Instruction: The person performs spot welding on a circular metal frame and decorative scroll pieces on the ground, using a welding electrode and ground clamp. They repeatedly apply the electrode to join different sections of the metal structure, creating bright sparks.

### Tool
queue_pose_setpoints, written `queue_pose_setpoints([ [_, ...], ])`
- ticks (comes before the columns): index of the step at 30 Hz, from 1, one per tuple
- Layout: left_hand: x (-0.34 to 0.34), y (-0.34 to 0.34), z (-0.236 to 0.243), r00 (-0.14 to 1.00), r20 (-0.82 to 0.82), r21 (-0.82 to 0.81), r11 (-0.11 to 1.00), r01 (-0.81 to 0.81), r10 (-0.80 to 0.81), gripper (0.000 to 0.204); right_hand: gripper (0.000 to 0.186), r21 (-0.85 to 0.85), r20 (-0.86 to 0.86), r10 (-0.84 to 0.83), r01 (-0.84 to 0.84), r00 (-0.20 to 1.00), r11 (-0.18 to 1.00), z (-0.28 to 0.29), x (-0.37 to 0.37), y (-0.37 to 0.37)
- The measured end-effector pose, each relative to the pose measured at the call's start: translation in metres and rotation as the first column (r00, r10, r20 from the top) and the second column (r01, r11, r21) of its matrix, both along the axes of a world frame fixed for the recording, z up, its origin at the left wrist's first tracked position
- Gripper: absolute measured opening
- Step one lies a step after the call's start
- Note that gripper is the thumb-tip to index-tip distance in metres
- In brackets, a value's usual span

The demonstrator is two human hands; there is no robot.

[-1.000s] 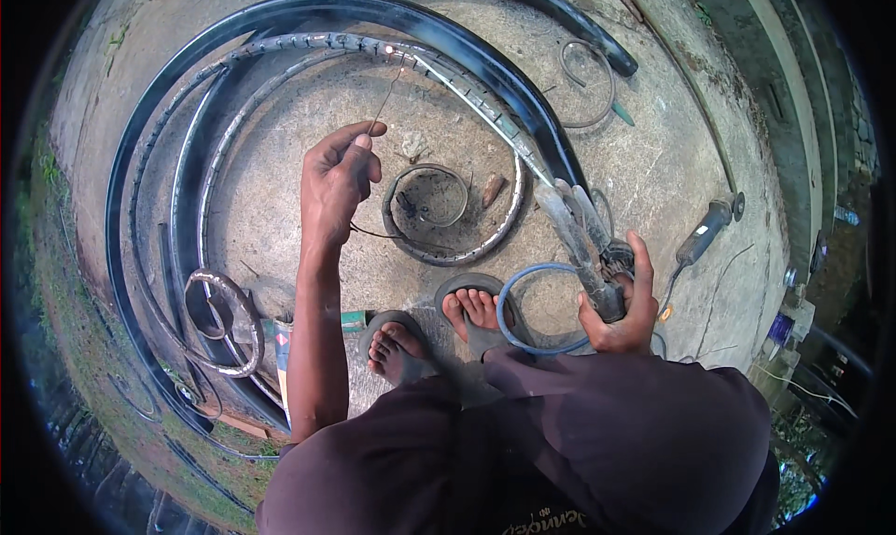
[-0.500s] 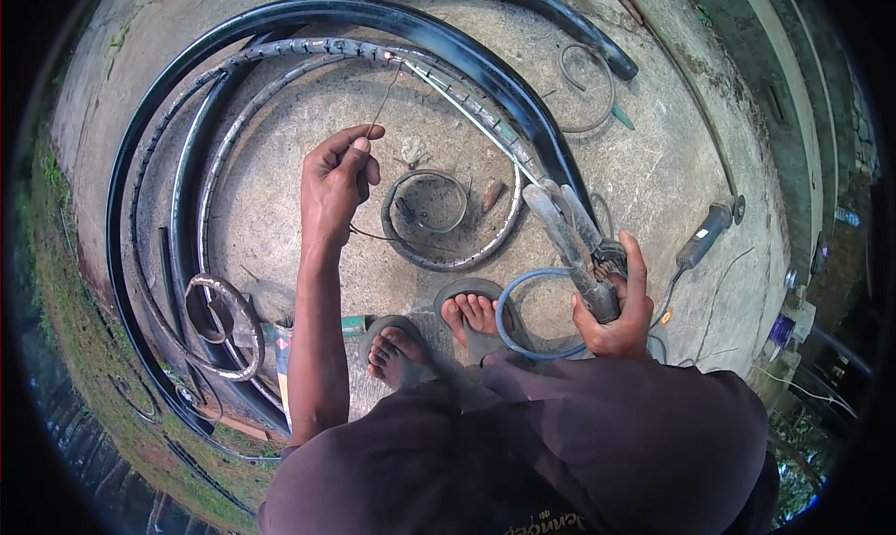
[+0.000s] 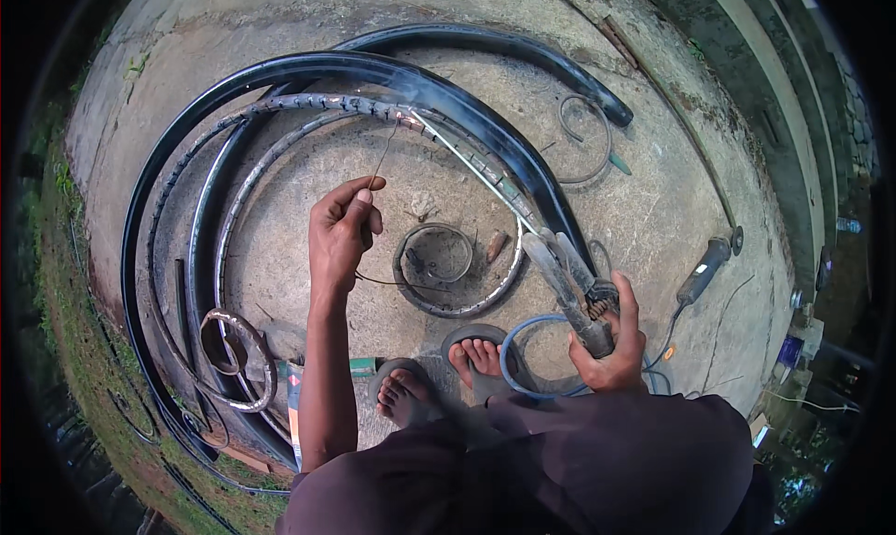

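Observation:
In my right hand [image 3: 618,356] is a welding electrode holder [image 3: 567,288], its handle wrapped by my fingers. From its jaws a thin pale welding electrode [image 3: 473,166] runs up and left to a curved, notched metal bar [image 3: 327,104]. Faint smoke rises by the electrode's far end. My left hand [image 3: 342,234] pinches a thin bent wire [image 3: 383,157] between thumb and fingers. The wire's upper end reaches the same spot on the bar, though I cannot tell whether it touches. Its other end trails out below the hand.
Large black curved bars [image 3: 280,65] arc around the work on concrete. Inside lies a round metal ring [image 3: 467,309]; another ring [image 3: 266,367] rests at left. A blue cable [image 3: 509,348] loops by my sandalled feet [image 3: 478,358]. An angle grinder [image 3: 707,269] lies at right.
The whole scene sits lower in the picture. The electrode looks a little shorter, and more smoke drifts over the bars. Both hands keep their grips.

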State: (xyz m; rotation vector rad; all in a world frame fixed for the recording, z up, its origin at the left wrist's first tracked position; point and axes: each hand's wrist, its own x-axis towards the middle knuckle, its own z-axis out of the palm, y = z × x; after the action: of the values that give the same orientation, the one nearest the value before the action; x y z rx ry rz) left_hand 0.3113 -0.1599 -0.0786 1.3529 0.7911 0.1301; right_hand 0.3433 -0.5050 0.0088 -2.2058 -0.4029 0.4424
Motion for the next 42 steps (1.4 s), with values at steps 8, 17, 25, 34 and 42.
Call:
queue_pose_setpoints([
  [8,0.005,-0.003,-0.003,1.000,-0.018,0.007,1.000,0.010,-0.010,0.027,0.092,-0.029,0.087,0.065,-0.063,0.994,0.998,-0.001,0.004,0.004],
  [17,0.006,-0.005,-0.002,0.999,-0.029,0.009,1.000,0.013,-0.013,0.026,0.092,-0.024,0.053,0.087,-0.085,0.995,0.996,0.003,0.008,0.008],
  [25,0.004,-0.003,-0.002,1.000,-0.023,-0.012,1.000,-0.004,0.004,0.026,0.092,-0.029,0.071,0.113,-0.111,0.991,0.993,0.002,0.009,0.009],
  [34,0.006,-0.003,-0.005,1.000,-0.013,0.015,1.000,0.006,-0.006,0.027,0.094,-0.021,0.063,0.103,-0.102,0.993,0.995,0.000,0.008,0.008],
  [42,0.007,-0.009,0.007,1.000,-0.008,-0.001,1.000,0.014,-0.014,0.027,0.092,0.001,0.071,0.055,-0.055,0.996,0.998,-0.001,0.006,-0.001],
])
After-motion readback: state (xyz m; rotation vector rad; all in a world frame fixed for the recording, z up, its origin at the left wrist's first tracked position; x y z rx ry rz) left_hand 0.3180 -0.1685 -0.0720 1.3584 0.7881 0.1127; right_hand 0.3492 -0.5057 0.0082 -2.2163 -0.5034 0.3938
